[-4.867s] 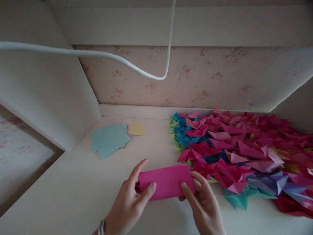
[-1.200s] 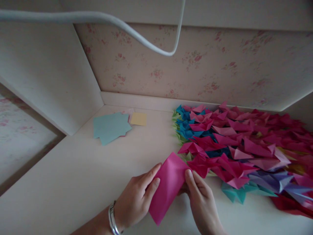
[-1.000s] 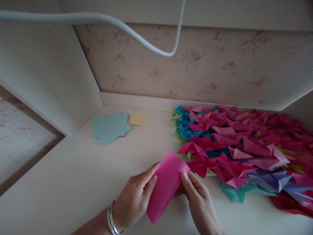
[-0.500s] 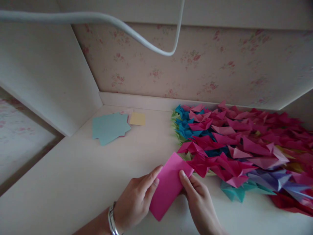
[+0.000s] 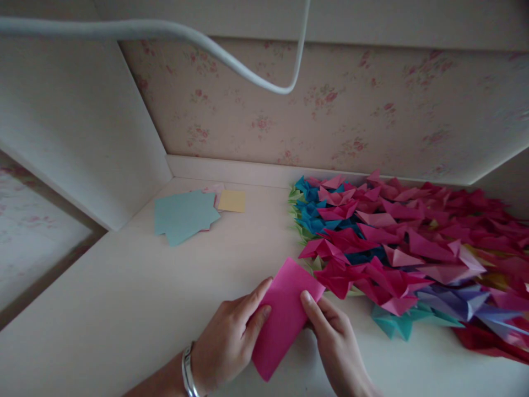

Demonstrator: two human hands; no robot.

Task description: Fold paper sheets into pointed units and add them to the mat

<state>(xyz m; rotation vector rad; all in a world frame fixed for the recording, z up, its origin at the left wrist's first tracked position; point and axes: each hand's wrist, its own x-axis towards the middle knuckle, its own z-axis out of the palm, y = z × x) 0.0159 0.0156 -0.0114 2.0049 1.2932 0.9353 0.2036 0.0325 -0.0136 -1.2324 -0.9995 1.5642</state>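
A pink sheet of origami paper [image 5: 285,314], folded into a long rectangle, is held slantwise between both hands above the white desk. My left hand [image 5: 237,328], with a silver bangle at its wrist, grips the long left edge, its thumb lying on the paper. On the other side my right hand [image 5: 333,331] pinches the right edge near the upper corner, thumb on top and fingers behind. Just beyond the paper's right corner lie folded pink paper figures [image 5: 343,275], close to the right hand.
Folded paper figures in pink, blue, green and purple cover the desk's right side. Teal paper sheets [image 5: 185,215] and a small yellow sheet [image 5: 232,201] lie at the back left. Overhead hangs a white cable [image 5: 248,71]; a floral wall [image 5: 260,110] closes the back.
The pink paper has tilted slightly, its lower end coming a little nearer and its upper corner shifting left. Both hands keep their hold on it.
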